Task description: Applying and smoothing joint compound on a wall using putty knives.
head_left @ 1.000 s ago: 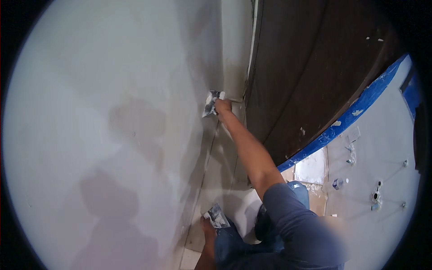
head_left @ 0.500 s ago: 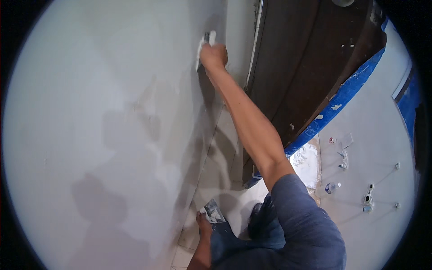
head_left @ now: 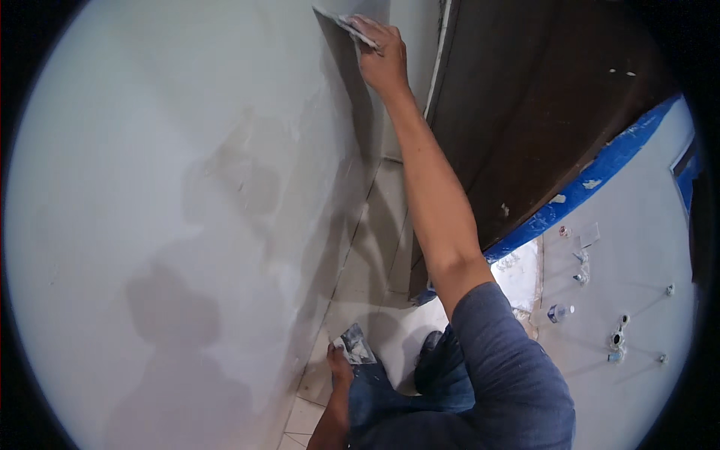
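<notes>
Presently, the fingers of the right hand (head_left: 384, 64) are clamping a scraper (head_left: 346, 25), whose outer edge is meeting the pale wall (head_left: 142, 150). Lower down, the left hand (head_left: 340, 365) is gripping a smeared plate (head_left: 358, 348) near the jeans (head_left: 375, 397). Rightward, a dark brown panel (head_left: 525, 127) is bearing a blue strip (head_left: 616, 159).

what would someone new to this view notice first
Probably the right hand, stretched to the top beside the pale wall, gripping a thin, white-smeared flat blade. At bottom centre-left, the left hand holds a grey, white-smeared rectangular plate. A dark brown panel edged with a blue strip stands upper right.
</notes>
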Available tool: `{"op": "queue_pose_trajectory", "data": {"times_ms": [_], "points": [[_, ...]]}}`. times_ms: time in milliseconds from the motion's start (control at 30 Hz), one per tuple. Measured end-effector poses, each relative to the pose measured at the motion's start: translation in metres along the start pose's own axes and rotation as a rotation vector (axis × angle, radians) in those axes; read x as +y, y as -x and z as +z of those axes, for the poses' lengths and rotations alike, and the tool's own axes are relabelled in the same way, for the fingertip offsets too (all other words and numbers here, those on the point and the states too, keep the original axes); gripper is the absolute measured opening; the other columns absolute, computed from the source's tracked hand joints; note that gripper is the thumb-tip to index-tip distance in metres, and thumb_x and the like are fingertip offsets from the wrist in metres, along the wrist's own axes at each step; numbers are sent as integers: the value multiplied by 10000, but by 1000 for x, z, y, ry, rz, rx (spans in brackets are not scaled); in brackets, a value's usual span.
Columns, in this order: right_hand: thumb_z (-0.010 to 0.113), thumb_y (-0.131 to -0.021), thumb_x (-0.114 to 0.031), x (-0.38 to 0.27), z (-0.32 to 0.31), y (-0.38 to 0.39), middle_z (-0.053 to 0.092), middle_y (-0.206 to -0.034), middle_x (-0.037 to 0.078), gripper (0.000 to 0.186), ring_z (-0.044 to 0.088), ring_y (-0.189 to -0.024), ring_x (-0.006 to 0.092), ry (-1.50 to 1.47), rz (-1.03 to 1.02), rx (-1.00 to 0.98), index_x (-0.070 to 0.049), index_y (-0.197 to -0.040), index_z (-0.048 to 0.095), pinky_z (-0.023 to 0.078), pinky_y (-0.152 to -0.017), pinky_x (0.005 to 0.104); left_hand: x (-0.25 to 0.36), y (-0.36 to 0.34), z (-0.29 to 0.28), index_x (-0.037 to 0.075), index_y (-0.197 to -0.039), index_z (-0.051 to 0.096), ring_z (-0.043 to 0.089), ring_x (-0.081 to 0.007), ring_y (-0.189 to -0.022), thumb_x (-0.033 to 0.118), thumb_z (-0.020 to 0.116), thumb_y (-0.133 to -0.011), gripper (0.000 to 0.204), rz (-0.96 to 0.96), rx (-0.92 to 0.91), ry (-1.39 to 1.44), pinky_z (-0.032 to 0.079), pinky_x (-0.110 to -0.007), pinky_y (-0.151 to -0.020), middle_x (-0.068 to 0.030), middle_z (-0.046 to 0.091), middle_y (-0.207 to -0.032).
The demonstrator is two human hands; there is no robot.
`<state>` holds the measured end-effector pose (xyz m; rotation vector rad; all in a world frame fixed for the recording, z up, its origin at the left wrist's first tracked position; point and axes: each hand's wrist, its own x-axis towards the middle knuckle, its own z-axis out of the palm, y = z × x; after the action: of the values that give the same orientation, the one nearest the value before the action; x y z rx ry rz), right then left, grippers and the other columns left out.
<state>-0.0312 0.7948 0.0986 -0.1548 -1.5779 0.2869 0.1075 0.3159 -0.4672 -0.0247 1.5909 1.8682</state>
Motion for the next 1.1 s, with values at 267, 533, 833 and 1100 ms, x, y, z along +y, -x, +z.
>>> {"op": "queue_pose_trajectory", "data": {"times_ms": [267,533,833,1100], "points": [[550,-719,72,108,2,183,642,-1299,137,598,550,-1166,373,94,350,-202,-121,-1271,673,402,-1064,429,29,15,17,118,-1046,591,566,-143,-616,130,480,-911,175,-163,64,80,456,-300,-515,3,602,-836],[597,-826,-1,52,15,369,617,-1287,167,453,548,-1195,373,275,540,-289,-84,-1267,660,403,-1065,463,38,16,27,73,-1085,607,607,-133,-801,119,473,-921,217,-36,-16,127,505,-293,-712,-23,639,-935],[562,-897,-42,37,-27,361,689,-964,120,265,658,-902,256,-149,1257,17,4,-1129,682,487,-889,341,19,8,10,31,-1075,610,589,-143,-895,83,474,-913,218,-25,11,4,478,-309,-850,-40,633,-999],[611,-910,-202,96,2,293,662,-854,61,204,620,-706,228,-308,1766,-99,-49,-1031,672,480,-574,406,5,2,11,28,-1082,587,555,-152,-897,107,502,-893,222,-53,90,175,453,-282,-815,-43,599,-997]]}}
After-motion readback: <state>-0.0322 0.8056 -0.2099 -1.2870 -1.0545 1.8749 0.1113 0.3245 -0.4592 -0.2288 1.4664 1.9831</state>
